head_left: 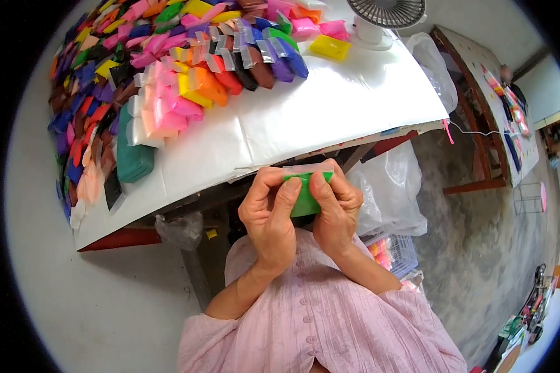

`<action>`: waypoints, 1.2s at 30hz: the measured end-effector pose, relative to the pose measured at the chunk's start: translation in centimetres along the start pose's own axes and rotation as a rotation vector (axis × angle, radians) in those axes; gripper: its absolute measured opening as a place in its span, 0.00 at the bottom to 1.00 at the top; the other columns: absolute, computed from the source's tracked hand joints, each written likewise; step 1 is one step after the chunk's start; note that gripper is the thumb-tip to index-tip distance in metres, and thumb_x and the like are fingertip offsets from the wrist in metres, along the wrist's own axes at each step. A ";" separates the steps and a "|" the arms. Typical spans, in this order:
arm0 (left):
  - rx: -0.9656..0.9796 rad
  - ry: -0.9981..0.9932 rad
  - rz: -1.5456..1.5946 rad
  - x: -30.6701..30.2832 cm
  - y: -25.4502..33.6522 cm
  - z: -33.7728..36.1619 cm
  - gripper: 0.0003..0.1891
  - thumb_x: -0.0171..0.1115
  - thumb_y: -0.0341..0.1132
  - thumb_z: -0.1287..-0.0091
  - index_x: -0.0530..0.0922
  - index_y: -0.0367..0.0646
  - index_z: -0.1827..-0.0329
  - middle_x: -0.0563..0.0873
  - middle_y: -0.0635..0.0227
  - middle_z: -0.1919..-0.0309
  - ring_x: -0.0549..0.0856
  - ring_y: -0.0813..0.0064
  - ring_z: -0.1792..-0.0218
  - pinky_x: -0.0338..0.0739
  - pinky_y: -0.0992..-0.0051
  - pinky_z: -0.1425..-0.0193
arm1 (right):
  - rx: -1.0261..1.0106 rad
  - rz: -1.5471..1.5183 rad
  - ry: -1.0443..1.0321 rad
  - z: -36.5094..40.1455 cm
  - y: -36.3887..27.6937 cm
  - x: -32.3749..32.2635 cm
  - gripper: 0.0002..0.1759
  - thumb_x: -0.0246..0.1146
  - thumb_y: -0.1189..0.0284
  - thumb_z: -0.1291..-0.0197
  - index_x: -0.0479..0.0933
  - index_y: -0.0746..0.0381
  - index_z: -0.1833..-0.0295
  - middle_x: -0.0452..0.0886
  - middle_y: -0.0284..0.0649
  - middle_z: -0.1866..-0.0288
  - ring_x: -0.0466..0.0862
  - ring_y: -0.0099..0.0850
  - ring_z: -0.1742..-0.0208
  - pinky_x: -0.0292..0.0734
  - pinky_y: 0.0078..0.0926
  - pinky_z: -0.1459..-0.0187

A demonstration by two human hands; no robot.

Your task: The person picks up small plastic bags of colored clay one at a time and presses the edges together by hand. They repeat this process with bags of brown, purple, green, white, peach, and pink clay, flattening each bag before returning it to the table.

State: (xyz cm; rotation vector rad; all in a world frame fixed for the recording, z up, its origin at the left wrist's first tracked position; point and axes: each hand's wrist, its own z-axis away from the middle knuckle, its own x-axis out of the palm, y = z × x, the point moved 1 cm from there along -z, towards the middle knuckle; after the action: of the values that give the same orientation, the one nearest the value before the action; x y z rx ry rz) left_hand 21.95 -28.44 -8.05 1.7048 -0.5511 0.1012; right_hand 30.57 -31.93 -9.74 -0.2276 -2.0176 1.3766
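Note:
Between my two hands is a small green packet (305, 204) with a clear plastic strip along its top edge. My left hand (272, 214) pinches its left side, thumb on the near face. On the right side, my right hand (337, 208) pinches it the same way. The packet is held in front of my chest, close to the table's front edge. The fingers behind the packet are mostly hidden.
A white-covered table (280, 130) carries a large heap of coloured packets (162, 37), a dark green block (134, 155) and a small fan (379, 25). Plastic bags (389, 193) and a basket (401, 255) stand below, right. Another table (479, 93) is farther right.

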 end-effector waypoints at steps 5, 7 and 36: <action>-0.037 -0.056 -0.055 0.3 0.3 -0.1 0.04 0.61 0.26 0.31 0.77 0.35 0.58 0.78 0.74 0.62 0.74 0.86 0.63 0.69 0.84 0.56 | 0.076 -0.035 0.071 0.4 0.1 0.0 0.14 0.57 0.68 0.28 0.79 0.66 0.64 0.75 0.27 0.68 0.70 0.14 0.68 0.66 0.14 0.68; -0.034 -0.113 -0.084 0.6 0.4 0.0 0.06 0.62 0.27 0.32 0.76 0.35 0.56 0.78 0.73 0.60 0.74 0.84 0.63 0.71 0.82 0.56 | 0.092 -0.039 0.095 0.4 0.4 -0.3 0.16 0.55 0.65 0.26 0.78 0.64 0.64 0.77 0.28 0.70 0.72 0.14 0.70 0.68 0.14 0.69; 0.087 -0.124 -0.213 -0.6 1.1 -0.3 0.07 0.63 0.26 0.34 0.76 0.35 0.57 0.78 0.67 0.64 0.77 0.78 0.65 0.73 0.79 0.60 | -0.060 0.117 -0.071 -1.2 -1.0 -0.4 0.10 0.61 0.70 0.30 0.79 0.67 0.59 0.74 0.27 0.65 0.68 0.16 0.63 0.64 0.14 0.60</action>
State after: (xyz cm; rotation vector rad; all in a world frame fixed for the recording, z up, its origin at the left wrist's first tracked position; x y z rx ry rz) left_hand 21.06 -28.11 -7.20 1.8535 -0.4578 -0.1355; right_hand 31.79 -31.67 -8.76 -0.3330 -2.1361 1.4145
